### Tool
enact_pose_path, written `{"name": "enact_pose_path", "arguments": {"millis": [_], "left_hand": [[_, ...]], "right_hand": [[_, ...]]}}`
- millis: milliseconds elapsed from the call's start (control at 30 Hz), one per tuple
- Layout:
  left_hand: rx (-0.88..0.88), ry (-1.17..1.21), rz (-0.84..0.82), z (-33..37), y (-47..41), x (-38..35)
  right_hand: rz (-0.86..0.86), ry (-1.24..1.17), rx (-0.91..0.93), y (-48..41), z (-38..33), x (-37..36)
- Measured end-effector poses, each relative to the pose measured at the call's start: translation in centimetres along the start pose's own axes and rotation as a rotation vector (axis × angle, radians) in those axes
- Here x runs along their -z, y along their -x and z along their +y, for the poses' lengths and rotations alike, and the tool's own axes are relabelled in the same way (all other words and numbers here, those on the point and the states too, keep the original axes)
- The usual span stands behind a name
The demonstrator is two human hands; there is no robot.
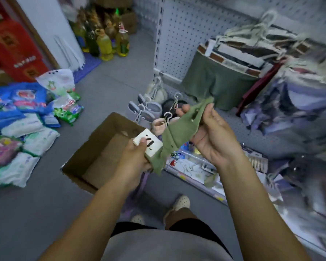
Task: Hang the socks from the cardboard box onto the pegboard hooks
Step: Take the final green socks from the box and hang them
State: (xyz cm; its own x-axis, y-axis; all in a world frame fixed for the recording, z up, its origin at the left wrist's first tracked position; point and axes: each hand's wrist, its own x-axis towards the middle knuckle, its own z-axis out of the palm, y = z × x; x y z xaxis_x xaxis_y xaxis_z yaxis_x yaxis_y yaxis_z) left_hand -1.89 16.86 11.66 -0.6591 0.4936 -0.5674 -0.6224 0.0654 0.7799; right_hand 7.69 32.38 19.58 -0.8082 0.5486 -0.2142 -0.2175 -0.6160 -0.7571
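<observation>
An open cardboard box is set on the grey floor. Printed plastic bags are piled on it at the left, and yellow bottles are stood at the back, near a blue mat.

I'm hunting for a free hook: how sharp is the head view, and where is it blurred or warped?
Head view: the green socks, left hand and right hand are fairly sharp; at right the hanging clothes smear with motion blur; the pegboard leans from wide-angle distortion; light is soft, no glare.
</observation>
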Motion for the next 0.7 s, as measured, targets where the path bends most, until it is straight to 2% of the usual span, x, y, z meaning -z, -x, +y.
{"name": "enact_pose_path", "arguments": {"millis": [100,200,333,467,567,633,700], "left_hand": [[0.182,0.045,-0.285,-1.7,1.4,-4.4],[0.174,0.032,-0.547,-2.7,3.5,-8.7],[0.194,-0.047,-0.737,-5.5,6.1,-13.5],[0.123,-0.15,-0.651,-10.0,9.2,-19.1],[0.125,-0.136,-0.555,-13.6,11.3,-23.1],[0.123,-0.149,-0.552,-15.5,12.8,-25.3],[0.092,-0.197,-0.563,-17.3,14.2,-27.5]], "right_hand": [[0.086,-0.054,0.045,2.9,-1.4,1.9],[0.165,0.049,0.071,5.5,-2.3,4.6],[0.326,0.179,0.061,9.3,-3.7,9.0],[0.356,0.091,0.046,14.6,-6.5,14.3],[0.444,0.095,0.156,19.8,-9.2,19.0],[0.608,0.318,0.23,23.2,-10.9,22.2],[0.757,0.582,0.214,26.4,-12.3,25.8]]}}
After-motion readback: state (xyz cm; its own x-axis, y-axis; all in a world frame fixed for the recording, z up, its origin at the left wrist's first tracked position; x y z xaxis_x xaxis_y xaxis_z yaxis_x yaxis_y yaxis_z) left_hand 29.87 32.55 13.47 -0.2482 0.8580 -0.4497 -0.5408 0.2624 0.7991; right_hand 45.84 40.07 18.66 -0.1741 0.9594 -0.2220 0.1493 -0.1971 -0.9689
